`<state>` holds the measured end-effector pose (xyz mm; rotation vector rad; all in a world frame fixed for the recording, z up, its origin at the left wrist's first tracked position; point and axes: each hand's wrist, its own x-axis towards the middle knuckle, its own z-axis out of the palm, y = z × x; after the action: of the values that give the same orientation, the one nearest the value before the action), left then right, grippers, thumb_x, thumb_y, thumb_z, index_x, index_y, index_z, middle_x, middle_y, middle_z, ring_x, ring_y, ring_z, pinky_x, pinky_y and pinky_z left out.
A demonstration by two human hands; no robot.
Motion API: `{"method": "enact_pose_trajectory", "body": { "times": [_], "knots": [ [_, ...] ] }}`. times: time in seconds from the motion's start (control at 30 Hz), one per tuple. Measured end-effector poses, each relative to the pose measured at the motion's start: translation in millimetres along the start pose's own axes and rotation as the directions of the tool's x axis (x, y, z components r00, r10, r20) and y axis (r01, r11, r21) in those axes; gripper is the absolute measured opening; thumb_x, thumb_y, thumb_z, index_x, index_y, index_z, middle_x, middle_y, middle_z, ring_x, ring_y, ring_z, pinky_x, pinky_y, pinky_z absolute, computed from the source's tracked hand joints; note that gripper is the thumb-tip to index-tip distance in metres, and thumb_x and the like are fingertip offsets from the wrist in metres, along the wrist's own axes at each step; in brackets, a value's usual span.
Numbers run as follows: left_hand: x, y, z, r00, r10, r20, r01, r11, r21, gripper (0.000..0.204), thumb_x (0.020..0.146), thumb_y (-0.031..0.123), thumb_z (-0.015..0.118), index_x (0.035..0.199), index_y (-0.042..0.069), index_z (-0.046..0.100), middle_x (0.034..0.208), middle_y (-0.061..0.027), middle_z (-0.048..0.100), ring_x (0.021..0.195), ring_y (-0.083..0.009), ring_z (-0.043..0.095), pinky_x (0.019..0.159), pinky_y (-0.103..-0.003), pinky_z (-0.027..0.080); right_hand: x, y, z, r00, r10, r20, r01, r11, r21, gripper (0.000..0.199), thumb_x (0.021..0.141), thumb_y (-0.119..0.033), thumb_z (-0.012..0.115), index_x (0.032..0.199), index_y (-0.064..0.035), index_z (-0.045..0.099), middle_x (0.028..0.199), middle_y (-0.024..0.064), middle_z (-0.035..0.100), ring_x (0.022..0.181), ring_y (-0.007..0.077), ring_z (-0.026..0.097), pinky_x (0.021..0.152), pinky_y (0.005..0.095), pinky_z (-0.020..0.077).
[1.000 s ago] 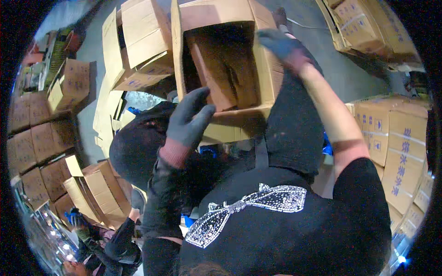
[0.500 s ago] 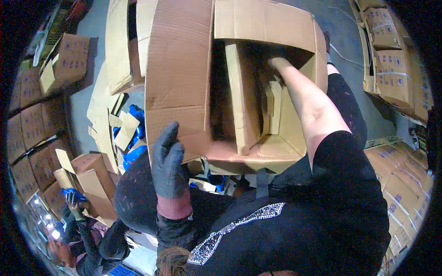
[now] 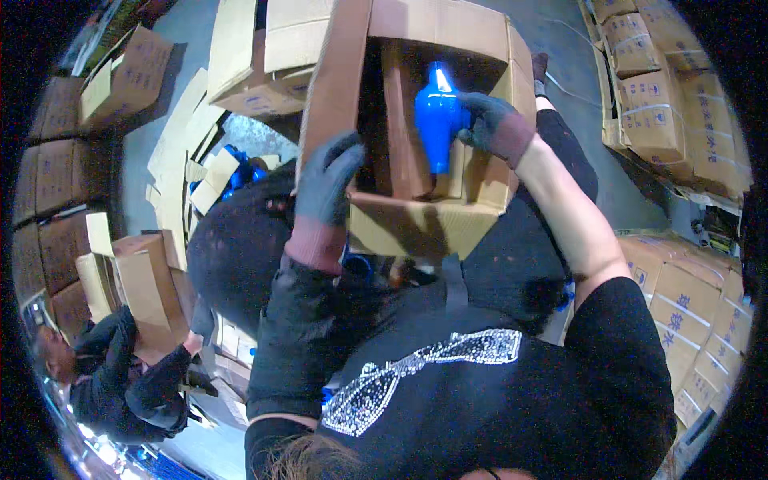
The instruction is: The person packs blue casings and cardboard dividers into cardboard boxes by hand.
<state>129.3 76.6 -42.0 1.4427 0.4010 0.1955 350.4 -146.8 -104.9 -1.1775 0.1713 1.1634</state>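
Note:
A tall glossy blue bottle [image 3: 438, 120], narrow at neck and base, is held over the open cardboard box [image 3: 428, 228] in front of me. My right hand [image 3: 492, 126], in a dark grey glove with a reddish cuff, is closed on the bottle's right side. My left hand [image 3: 328, 180], gloved alike, lies against the lower end of the box's left flap [image 3: 340, 76], its fingers mostly stretched out. Inside the box stands an upright cardboard divider [image 3: 402, 120]. Shadow hides the bottom of the box.
Another open carton [image 3: 260, 92] stands at the far left. Beyond my left knee lie several blue items [image 3: 240, 172] among cardboard scraps. At lower left a co-worker [image 3: 132, 384] sits beside a tall carton [image 3: 148, 292]. Strapped cartons [image 3: 656, 120] are stacked along the right.
My right hand has come up out of the box with the blue bottle. The left hand has moved up and right along the flap. The co-worker no longer holds up a blue item.

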Motion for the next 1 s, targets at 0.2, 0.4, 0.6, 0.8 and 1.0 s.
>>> {"method": "enact_pose_trajectory", "body": {
  "times": [0.2, 0.4, 0.6, 0.8, 1.0],
  "knots": [
    [-12, 10, 50, 0.962, -0.237, 0.136, 0.259, 0.95, -0.176, 0.062, 0.083, 0.022, 0.062, 0.134, 0.004, 0.032, 0.123, -0.0091, 0.048, 0.106, -0.02, 0.051, 0.088, -0.031, 0.045, -123, 18, 75, 0.91, -0.266, 0.319, 0.351, 0.903, -0.248, 0.054, 0.074, 0.001, 0.066, 0.124, -0.0012, 0.046, 0.109, 0.0074, 0.059, 0.097, 0.0163, 0.058, 0.083, 0.0295, 0.0505],
    [-41, -1, 54, 0.906, -0.181, 0.382, 0.354, 0.82, -0.45, 0.059, 0.085, 0.034, 0.058, 0.132, 0.004, 0.036, 0.12, -0.0138, 0.051, 0.103, -0.0239, 0.055, 0.093, -0.035, 0.043, -159, 36, 103, 0.82, -0.363, 0.442, 0.539, 0.75, -0.384, 0.05, 0.072, -0.008, 0.071, 0.118, -0.0014, 0.051, 0.108, 0.006, 0.06, 0.099, 0.0172, 0.056, 0.086, 0.0318, 0.0475],
    [-67, 5, 58, 0.751, -0.268, 0.604, 0.658, 0.213, -0.722, 0.054, 0.088, 0.048, 0.046, 0.123, 0.007, 0.045, 0.112, -0.0158, 0.057, 0.099, -0.0283, 0.059, 0.083, -0.043, 0.051, -165, 35, 121, 0.946, -0.158, 0.282, 0.314, 0.658, -0.685, 0.04, 0.083, -0.026, 0.063, 0.109, 0.0022, 0.054, 0.106, 0.0103, 0.06, 0.098, 0.0169, 0.055, 0.085, 0.0299, 0.0453],
    [-70, -26, 64, 0.679, -0.265, 0.685, 0.726, 0.1, -0.68, 0.053, 0.087, 0.056, 0.042, 0.121, 0.015, 0.047, 0.109, -0.0125, 0.057, 0.096, -0.0279, 0.059, 0.079, -0.044, 0.052, -155, 49, 117, 0.849, -0.255, 0.462, 0.527, 0.35, -0.775, 0.038, 0.088, -0.029, 0.055, 0.11, 0.0014, 0.056, 0.103, 0.0131, 0.061, 0.094, 0.0173, 0.057, 0.082, 0.0307, 0.0459],
    [-82, -17, 69, 0.835, -0.19, 0.516, 0.535, 0.501, -0.681, 0.062, 0.087, 0.057, 0.038, 0.124, 0.008, 0.045, 0.115, -0.0159, 0.056, 0.098, -0.031, 0.059, 0.076, -0.044, 0.053, -161, 46, 130, 0.921, -0.289, 0.261, 0.376, 0.482, -0.792, 0.032, 0.087, -0.026, 0.054, 0.105, 0.0, 0.059, 0.096, 0.017, 0.062, 0.087, 0.0248, 0.06, 0.079, 0.0327, 0.0469]
  ]
}}
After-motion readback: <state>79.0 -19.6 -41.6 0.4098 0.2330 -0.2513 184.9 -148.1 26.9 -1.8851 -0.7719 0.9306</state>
